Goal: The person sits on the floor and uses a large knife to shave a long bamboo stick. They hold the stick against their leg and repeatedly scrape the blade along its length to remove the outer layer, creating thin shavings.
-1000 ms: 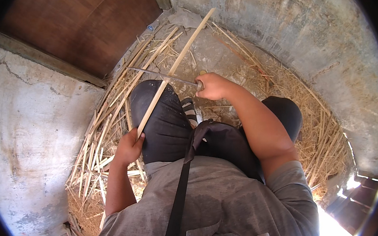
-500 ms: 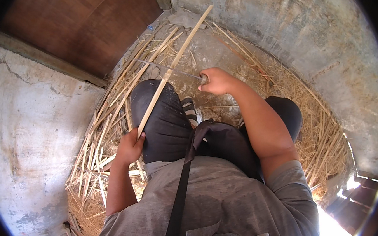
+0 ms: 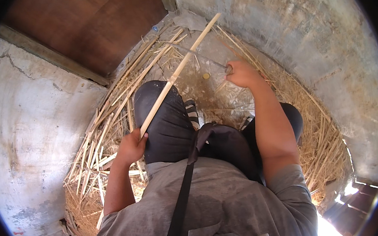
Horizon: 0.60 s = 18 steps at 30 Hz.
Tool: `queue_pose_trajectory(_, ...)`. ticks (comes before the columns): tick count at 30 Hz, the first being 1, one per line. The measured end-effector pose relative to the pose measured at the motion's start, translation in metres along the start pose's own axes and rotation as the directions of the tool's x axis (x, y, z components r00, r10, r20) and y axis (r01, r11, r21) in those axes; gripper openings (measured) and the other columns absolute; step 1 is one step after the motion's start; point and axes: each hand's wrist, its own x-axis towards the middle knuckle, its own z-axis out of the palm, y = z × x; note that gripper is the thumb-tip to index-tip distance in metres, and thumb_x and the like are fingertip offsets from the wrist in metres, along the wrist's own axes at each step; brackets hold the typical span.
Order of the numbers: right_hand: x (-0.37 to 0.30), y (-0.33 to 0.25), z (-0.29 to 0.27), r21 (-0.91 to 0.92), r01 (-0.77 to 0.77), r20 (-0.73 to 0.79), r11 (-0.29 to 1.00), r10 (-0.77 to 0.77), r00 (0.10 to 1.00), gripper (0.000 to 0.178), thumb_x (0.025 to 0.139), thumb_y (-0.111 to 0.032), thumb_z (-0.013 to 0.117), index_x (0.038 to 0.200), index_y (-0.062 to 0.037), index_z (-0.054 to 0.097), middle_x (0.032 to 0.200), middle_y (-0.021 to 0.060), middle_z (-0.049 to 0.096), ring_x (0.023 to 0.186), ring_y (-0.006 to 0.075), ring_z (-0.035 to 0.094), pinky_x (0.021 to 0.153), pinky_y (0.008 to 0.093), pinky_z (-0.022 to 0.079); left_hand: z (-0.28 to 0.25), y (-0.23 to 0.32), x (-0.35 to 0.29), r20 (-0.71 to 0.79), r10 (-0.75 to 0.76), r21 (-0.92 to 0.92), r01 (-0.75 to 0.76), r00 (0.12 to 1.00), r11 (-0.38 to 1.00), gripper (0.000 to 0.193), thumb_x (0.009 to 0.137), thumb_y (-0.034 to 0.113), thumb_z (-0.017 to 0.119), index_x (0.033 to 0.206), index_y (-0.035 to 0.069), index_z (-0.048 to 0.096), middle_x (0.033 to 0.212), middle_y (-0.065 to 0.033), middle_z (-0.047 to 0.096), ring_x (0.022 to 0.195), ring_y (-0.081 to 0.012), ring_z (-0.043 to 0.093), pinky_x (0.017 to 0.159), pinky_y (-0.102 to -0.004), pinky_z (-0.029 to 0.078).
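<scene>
My left hand [image 3: 132, 147] is closed round the near end of a long, pale bamboo strip [image 3: 165, 91]. The strip slants up and away to the right, passing over my left knee. In my right hand [image 3: 243, 74], farther forward and to the right, is the handle of a knife [image 3: 209, 60] with a long thin blade. That blade crosses the strip near its far part, its tip pointing left; whether it touches the strip I cannot tell. My right fingers are wrapped round the handle and partly hide it.
Several split strips [image 3: 110, 119] lie heaped along my left side. Fine shavings [image 3: 317, 139] cover the floor at my right, against a curved-looking worn wall [image 3: 288, 27]. A brown panel [image 3: 90, 28] stands at the upper left. A small yellow disc [image 3: 206, 76] lies ahead.
My right hand has moved forward and to the right with the knife, its blade now crossing the strip farther out. The strip's far end has shifted slightly right; my left hand keeps its hold.
</scene>
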Motion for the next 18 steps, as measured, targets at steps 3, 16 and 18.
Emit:
queue_pose_trajectory(3,-0.005,-0.008,-0.025,0.012,-0.072,-0.046,0.997,0.072,0.996,0.047,0.084,-0.032,0.078,0.121,-0.0049,0.069,0.107,0.0219,0.071,0.104,0.038,0.067,0.091,0.0469,0.052,-0.008,0.001,-0.001,-0.011,0.038,0.158,-0.036,0.999,0.987,0.043,0.102,0.046,0.056,0.102,0.003,0.059,0.08,-0.0273,0.066,0.082,-0.0505,0.066,0.072,-0.0563,0.051)
queue_pose_trajectory(16,-0.015,-0.048,-0.024,0.451,0.233,-0.171,0.862,-0.173,0.97,0.039,0.085,-0.035,0.082,0.104,-0.0036,0.07,0.09,0.0134,0.071,0.084,0.0232,0.066,0.079,0.038,0.052,-0.11,0.117,0.054,0.071,0.308,0.658,-0.277,0.949,0.7,0.039,0.096,0.049,0.06,0.11,0.013,0.068,0.091,-0.0115,0.072,0.086,-0.0349,0.071,0.076,-0.0476,0.055)
queue_pose_trajectory(18,-0.015,-0.051,-0.024,0.481,0.298,-0.252,0.824,-0.196,0.948,0.036,0.084,-0.032,0.083,0.103,-0.0048,0.07,0.091,0.0125,0.071,0.087,0.0213,0.066,0.082,0.0363,0.052,-0.114,0.146,0.07,0.163,0.345,0.716,-0.351,0.924,0.604,0.037,0.096,0.047,0.061,0.109,0.013,0.069,0.092,-0.01,0.073,0.087,-0.0329,0.072,0.078,-0.0474,0.054)
